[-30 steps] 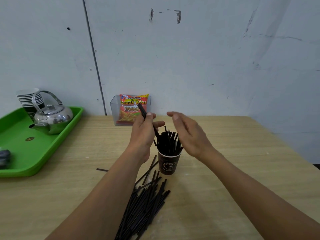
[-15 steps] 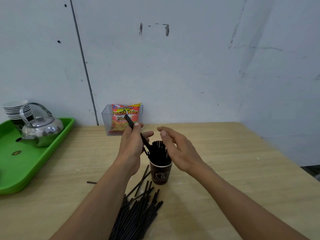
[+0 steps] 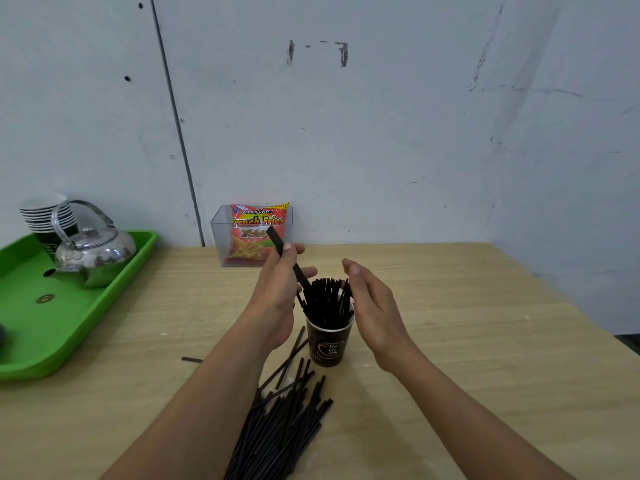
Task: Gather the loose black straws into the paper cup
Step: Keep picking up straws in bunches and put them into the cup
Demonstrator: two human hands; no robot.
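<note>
A dark brown paper cup stands upright mid-table, holding several black straws that stick out above its rim. My left hand is just left of the cup and pinches one black straw, tilted with its lower end among the straws in the cup. My right hand hovers just right of the cup, fingers apart, touching the outer straws. A heap of loose black straws lies on the table in front of the cup. One short straw piece lies apart on the left.
A green tray at the left edge carries a metal kettle and a stack of paper cups. A clear box with a French fries snack bag stands against the wall behind the cup. The table's right edge runs diagonally.
My left hand has lowered the tilted straw further into the cup. My right hand has come closer against the straws on the cup's right side.
</note>
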